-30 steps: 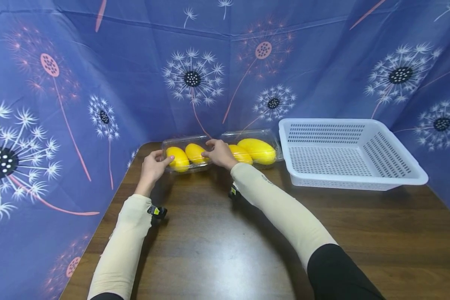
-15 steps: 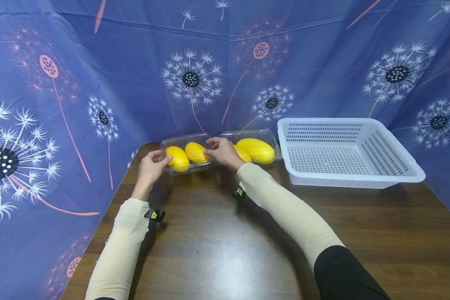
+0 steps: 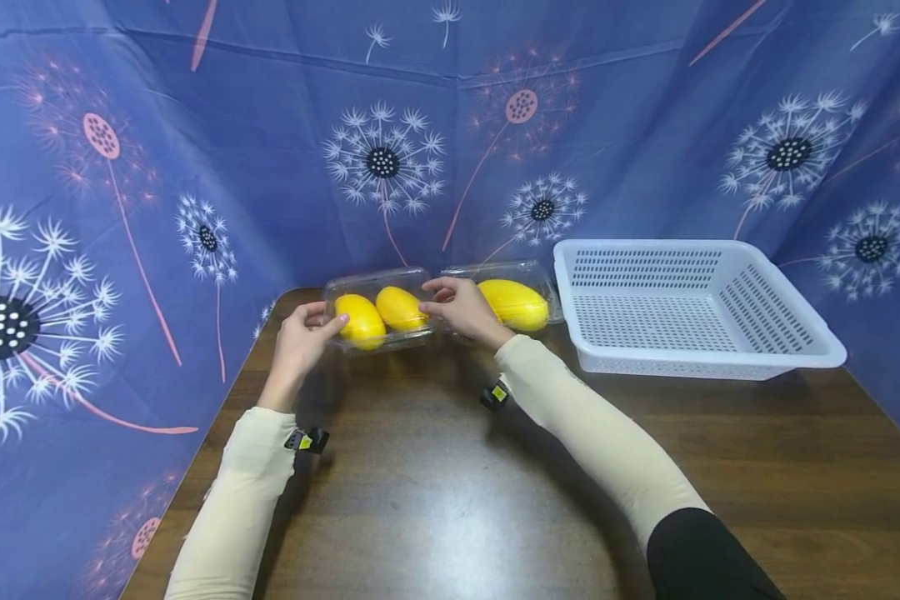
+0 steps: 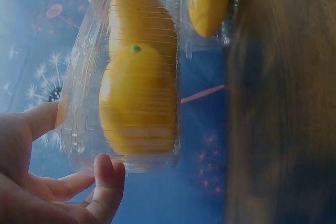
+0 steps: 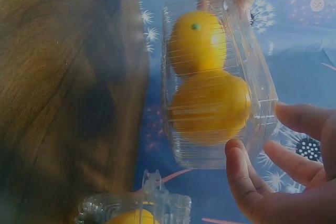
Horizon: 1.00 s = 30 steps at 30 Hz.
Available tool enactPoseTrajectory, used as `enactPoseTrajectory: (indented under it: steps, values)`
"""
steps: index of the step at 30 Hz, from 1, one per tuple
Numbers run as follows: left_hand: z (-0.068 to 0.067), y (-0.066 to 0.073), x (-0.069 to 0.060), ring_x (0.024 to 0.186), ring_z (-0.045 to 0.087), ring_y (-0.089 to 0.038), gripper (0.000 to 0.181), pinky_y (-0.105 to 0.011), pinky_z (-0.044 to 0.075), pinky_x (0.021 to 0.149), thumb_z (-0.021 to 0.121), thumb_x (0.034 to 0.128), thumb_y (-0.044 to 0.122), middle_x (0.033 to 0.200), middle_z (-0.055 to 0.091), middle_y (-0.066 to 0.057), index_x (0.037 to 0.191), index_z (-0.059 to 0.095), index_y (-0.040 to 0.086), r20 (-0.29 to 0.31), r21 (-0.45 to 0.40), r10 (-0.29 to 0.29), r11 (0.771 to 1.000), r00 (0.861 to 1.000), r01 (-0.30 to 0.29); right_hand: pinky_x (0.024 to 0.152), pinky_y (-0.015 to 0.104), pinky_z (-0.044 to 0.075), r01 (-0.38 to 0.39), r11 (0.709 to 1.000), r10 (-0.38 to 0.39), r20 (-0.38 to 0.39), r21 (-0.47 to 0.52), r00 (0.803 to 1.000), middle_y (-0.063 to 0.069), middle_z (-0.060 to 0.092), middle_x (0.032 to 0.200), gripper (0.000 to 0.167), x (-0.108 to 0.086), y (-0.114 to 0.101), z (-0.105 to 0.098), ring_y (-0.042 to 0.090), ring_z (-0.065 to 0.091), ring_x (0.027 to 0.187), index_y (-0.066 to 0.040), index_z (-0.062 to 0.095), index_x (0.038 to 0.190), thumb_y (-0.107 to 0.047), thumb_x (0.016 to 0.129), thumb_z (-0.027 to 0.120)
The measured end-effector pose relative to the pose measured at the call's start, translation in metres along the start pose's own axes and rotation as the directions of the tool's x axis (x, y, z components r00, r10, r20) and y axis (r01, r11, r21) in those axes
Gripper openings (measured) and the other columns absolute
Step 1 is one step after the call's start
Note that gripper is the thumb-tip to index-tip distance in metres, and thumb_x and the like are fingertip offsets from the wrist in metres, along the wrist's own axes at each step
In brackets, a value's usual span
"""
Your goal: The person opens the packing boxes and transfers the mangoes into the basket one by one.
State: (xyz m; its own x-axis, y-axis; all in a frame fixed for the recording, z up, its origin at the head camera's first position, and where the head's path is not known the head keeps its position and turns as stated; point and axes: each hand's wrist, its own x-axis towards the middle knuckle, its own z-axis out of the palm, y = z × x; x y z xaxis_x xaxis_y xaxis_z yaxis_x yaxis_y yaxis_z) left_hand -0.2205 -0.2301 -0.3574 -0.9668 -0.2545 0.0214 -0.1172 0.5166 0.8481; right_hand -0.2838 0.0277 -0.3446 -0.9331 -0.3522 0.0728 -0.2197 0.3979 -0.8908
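Observation:
A clear plastic clamshell box (image 3: pixel 354 283) holds two yellow mangoes (image 3: pixel 400 308); one shows a green stem spot in both wrist views. My left hand (image 3: pixel 302 343) grips the box's left end, thumb in front and fingers behind. At the right end, my right hand (image 3: pixel 465 312) pinches the box between thumb and fingers. The box looks closed, and appears raised slightly off the table. Just behind my right hand stands a second clear box (image 3: pixel 528 269) with a yellow mango (image 3: pixel 516 305) visible; my hand hides its left part.
A white perforated basket (image 3: pixel 697 357), with nothing seen inside, stands right of the second box. The brown wooden table (image 3: pixel 420 467) extends toward me. Blue dandelion-print cloth (image 3: pixel 270 167) hangs close behind the boxes and along the left side.
The held box has shifted a little to the right, both hands keeping their grip. My right hand now covers more of the second box. The basket has stayed in place.

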Motion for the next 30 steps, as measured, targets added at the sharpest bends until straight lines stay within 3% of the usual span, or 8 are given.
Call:
enactPoseTrajectory:
  steps: [4,9,15,23,30]
  values:
    - [0.001,0.005,-0.006,0.112,0.059,-0.03,0.066,-0.018,0.048,0.075,0.068,0.0898,0.038,0.127,0.058,-0.02,0.14,0.046,0.003,0.016,0.003,0.014,1.0,1.0,-0.014,0.084,0.041,0.059,-0.004,0.999,0.003,0.004,0.033,1.0,0.02,0.064,0.116,0.041,-0.007,0.001,-0.005,0.031,0.065,0.103,-0.003,0.062,0.125,-0.016,0.088,0.073]
    - [0.005,0.008,-0.011,0.107,0.06,-0.027,0.065,-0.014,0.048,0.07,0.068,0.0895,0.037,0.124,0.058,-0.02,0.14,0.046,0.002,0.036,-0.007,0.021,1.0,0.999,-0.021,0.085,0.037,0.058,-0.009,1.0,0.009,-0.007,0.013,1.0,0.019,0.064,0.117,0.042,-0.014,0.005,-0.01,0.03,0.064,0.105,-0.005,0.062,0.125,-0.018,0.087,0.073]
    - [0.008,0.009,-0.015,0.107,0.06,-0.027,0.065,-0.014,0.049,0.071,0.068,0.0899,0.036,0.125,0.058,-0.02,0.14,0.045,0.003,0.056,-0.014,0.028,1.0,0.998,-0.027,0.082,0.035,0.058,-0.007,1.0,0.007,-0.015,0.014,1.0,0.019,0.064,0.116,0.042,-0.022,0.007,-0.015,0.032,0.065,0.104,-0.005,0.063,0.124,-0.019,0.086,0.074]
    - [0.015,0.011,-0.022,0.104,0.059,-0.025,0.064,-0.016,0.05,0.072,0.069,0.0897,0.034,0.122,0.056,-0.018,0.139,0.044,0.002,0.099,-0.037,0.042,0.999,0.994,-0.038,0.078,0.038,0.06,-0.003,0.999,0.003,-0.007,0.038,1.0,0.02,0.064,0.112,0.042,-0.038,0.011,-0.024,0.027,0.067,0.089,-0.002,0.062,0.124,-0.016,0.086,0.074]
    - [0.02,0.014,-0.029,0.099,0.061,-0.023,0.063,-0.027,0.057,0.078,0.071,0.0886,0.032,0.117,0.056,-0.017,0.137,0.045,0.001,0.11,-0.055,0.055,0.997,0.992,-0.05,0.075,0.032,0.06,0.005,0.998,-0.006,0.01,0.056,1.0,0.02,0.064,0.111,0.042,-0.049,0.015,-0.031,0.027,0.067,0.087,-0.002,0.062,0.125,-0.014,0.086,0.074]
